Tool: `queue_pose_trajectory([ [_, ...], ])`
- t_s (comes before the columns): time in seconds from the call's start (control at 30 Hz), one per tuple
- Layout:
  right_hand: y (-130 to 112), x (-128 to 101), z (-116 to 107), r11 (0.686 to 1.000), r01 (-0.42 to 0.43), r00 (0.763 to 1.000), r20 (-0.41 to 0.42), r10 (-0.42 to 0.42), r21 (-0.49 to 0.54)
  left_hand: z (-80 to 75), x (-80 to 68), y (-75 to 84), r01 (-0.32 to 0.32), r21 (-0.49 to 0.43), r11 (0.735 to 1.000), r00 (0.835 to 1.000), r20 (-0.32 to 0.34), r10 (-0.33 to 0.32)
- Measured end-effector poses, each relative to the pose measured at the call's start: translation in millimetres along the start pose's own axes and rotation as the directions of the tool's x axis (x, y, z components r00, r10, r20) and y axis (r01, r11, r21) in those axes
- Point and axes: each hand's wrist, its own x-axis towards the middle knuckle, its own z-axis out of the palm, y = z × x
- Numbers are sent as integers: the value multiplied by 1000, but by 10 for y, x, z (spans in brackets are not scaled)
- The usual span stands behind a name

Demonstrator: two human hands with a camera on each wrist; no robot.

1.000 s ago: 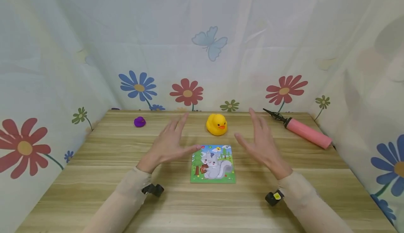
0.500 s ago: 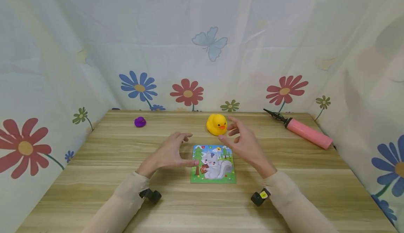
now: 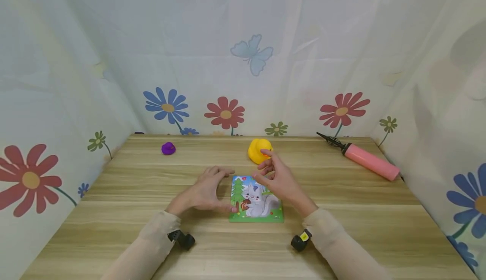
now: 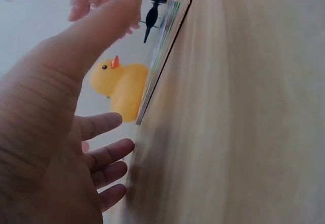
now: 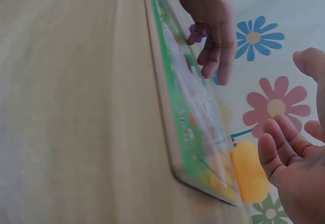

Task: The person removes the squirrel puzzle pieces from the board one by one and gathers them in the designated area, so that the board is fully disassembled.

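A square picture board (image 3: 256, 208) with a grey squirrel lies flat in the middle of the wooden table. My left hand (image 3: 201, 193) is at its left side, fingers gently bent and thumb tip by the left edge; contact cannot be told. Over the board's upper right corner hovers my right hand (image 3: 284, 183), its fingers loosely curved around nothing. In the right wrist view, a gap shows between the right hand (image 5: 302, 173) and the board (image 5: 177, 97). Just behind the board stands a yellow rubber duck (image 3: 256, 150), partly covered by the right fingertips in the head view.
A small purple duck (image 3: 168, 148) sits at the back left. At the back right lies a pink hand pump (image 3: 372, 162) with a black nozzle. A flowered white curtain (image 3: 190, 60) hangs behind the table and along both sides.
Both hands have come down toward the board, fingers bending more. My right hand has moved left, from beside the duck to over the board's corner. Board, ducks and pump have stayed put.
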Motion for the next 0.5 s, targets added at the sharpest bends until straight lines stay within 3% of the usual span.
queue_pose_trajectory([
  [0.23,122,11,82,999,45,998,44,-45,-4,40,4,-49,-19,16,1000,1000,7,19],
  [0.5,176,15,140,999,11,998,60,-9,-36,68,-17,-91,-20,13,1000,1000,9,20],
])
